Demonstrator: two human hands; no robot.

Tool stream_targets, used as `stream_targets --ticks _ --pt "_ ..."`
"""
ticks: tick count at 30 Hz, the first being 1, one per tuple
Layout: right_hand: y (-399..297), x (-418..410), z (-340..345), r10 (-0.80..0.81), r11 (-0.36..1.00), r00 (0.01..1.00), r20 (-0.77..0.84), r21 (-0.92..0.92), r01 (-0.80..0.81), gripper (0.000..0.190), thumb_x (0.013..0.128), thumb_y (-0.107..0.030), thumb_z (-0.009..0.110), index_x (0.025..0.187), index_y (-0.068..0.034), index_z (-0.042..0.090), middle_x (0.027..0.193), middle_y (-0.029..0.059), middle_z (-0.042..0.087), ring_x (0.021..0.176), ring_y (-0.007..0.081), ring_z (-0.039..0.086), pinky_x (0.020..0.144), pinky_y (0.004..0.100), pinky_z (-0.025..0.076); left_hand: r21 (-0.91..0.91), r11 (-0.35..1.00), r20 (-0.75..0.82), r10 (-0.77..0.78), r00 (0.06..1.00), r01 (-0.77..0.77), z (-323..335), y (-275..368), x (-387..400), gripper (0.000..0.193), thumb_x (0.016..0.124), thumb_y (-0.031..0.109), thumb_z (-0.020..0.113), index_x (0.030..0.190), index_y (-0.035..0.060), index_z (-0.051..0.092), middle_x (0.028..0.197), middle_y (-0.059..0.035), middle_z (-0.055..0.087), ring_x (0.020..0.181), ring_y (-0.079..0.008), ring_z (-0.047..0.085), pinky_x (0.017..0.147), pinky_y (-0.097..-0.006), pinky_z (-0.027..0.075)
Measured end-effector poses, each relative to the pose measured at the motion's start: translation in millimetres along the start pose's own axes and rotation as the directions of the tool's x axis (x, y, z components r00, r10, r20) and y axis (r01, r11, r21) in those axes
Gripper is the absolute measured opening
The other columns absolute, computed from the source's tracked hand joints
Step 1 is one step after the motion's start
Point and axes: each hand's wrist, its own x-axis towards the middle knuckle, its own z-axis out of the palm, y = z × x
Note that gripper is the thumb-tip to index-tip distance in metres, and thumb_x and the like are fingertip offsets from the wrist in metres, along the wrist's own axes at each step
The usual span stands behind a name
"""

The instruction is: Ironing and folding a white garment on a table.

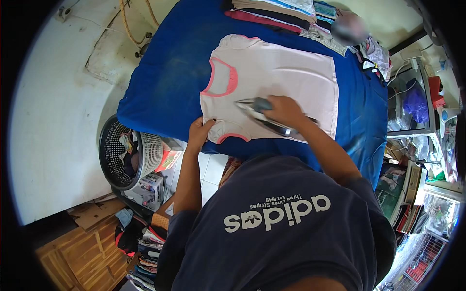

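A pale pink short-sleeved shirt [255, 72] with brighter pink trim at neck and sleeve lies spread on a blue cloth [171, 72] over a table-like surface. My right hand [285, 111] grips the handle of a clothes iron [262, 112], which rests on the shirt's near half with its tip towards the neckline. Part of the iron's rear is hidden by my hand and forearm. My left hand [200, 132] pinches the shirt at its near shoulder, beside the near sleeve. Shallow creases show on the shirt's far half.
Folded clothes [273, 14] are stacked along the far edge. A black-and-grey laundry basket [149, 152] with some cloth inside stands at the left, below the blue cloth. Stacked garments [145, 258] sit lower left. A glass-fronted cabinet [411, 102] is on the right.
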Motion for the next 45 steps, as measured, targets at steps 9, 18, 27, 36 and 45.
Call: stream_targets --ticks 9,18,27,36,45 --pt "-60.7 44.8 23.0 -0.181 0.982 0.983 -0.042 -0.064 0.178 0.028 0.079 -0.027 0.061 0.096 -0.005 0.061 0.085 0.0154 0.067 0.075 0.0352 0.063 0.068 0.0424 0.048 -0.014 1.000 0.041 0.019 0.999 -0.019 -3.5 -1.2 -4.9 0.022 0.087 0.029 0.059 0.082 0.0073 0.062 0.055 0.0016 0.049 0.040 -0.0049 0.038 0.037 -0.0196 0.027" --pt "110.1 -91.8 -32.3 0.572 0.817 0.804 -0.161 0.033 -0.575 0.036 0.078 -0.033 0.060 0.100 -0.004 0.061 0.091 0.0148 0.067 0.080 0.0343 0.064 0.073 0.0412 0.049 0.028 1.000 -0.014 0.003 1.000 -0.002 -2.4 5.5 -6.2 0.024 0.086 0.028 0.059 0.082 0.0048 0.062 0.056 0.0001 0.051 0.040 -0.0058 0.038 0.037 -0.0205 0.027" --pt "92.3 -97.0 -17.6 0.233 0.971 0.971 -0.048 -0.042 -0.235 0.033 0.077 -0.028 0.063 0.100 -0.004 0.063 0.091 0.0146 0.067 0.079 0.0330 0.062 0.075 0.0393 0.049 0.016 1.000 0.053 -0.002 0.999 0.001 -7.5 -0.1 2.8 0.023 0.085 0.026 0.059 0.086 0.0032 0.062 0.058 -0.0010 0.053 0.040 -0.0065 0.038 0.037 -0.0207 0.028" --pt "-22.3 -33.6 4.1 0.037 0.997 0.999 -0.024 -0.073 -0.039 0.029 0.080 -0.027 0.059 0.099 -0.006 0.060 0.086 0.0148 0.067 0.075 0.0340 0.063 0.069 0.0427 0.048 0.031 0.999 0.006 0.009 1.000 -0.009 -1.2 -1.2 -0.3 0.021 0.087 0.026 0.057 0.085 0.0055 0.061 0.057 0.0007 0.051 0.039 -0.0057 0.036 0.035 -0.0199 0.027" --pt "161.9 -62.9 -48.1 0.588 0.806 0.737 -0.333 0.159 -0.570 0.038 0.079 -0.035 0.059 0.096 -0.001 0.062 0.088 0.0178 0.067 0.077 0.0362 0.063 0.071 0.0430 0.050 0.041 0.999 -0.022 0.014 1.000 -0.013 1.9 4.2 -0.4 0.024 0.088 0.029 0.057 0.083 0.0058 0.060 0.056 0.0009 0.050 0.038 -0.0062 0.036 0.035 -0.0206 0.026"
